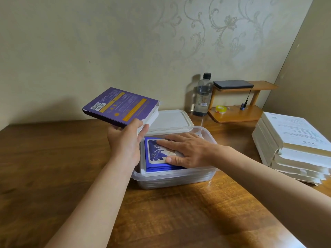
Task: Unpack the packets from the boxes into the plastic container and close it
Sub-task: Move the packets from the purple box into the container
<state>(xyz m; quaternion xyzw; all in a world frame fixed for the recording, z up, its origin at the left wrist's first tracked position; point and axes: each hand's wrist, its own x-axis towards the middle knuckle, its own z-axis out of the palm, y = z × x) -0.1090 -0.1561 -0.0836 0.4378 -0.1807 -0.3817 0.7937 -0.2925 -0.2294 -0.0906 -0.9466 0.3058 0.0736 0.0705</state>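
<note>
Up and to the left of the container (172, 178), the purple box (120, 106) hangs tilted, its open end over the container's far left corner. The left hand (125, 140) grips the box's near edge, thumb on top; the fingers beneath are hidden. Inside the container lie the blue packets (155, 154), and the right hand (186, 149) presses flat on them, fingers straight and slightly spread.

The step looks like settling the packets. To do it well, push down evenly and square the pile to the walls, so nothing stands above the rim. The box looks emptied, though its inside is not visible, so check before setting it aside.

Just behind the container waits the lid (170, 120). Well to the right is a stack (293, 145) of white boxes, probably yet to unpack.
</note>
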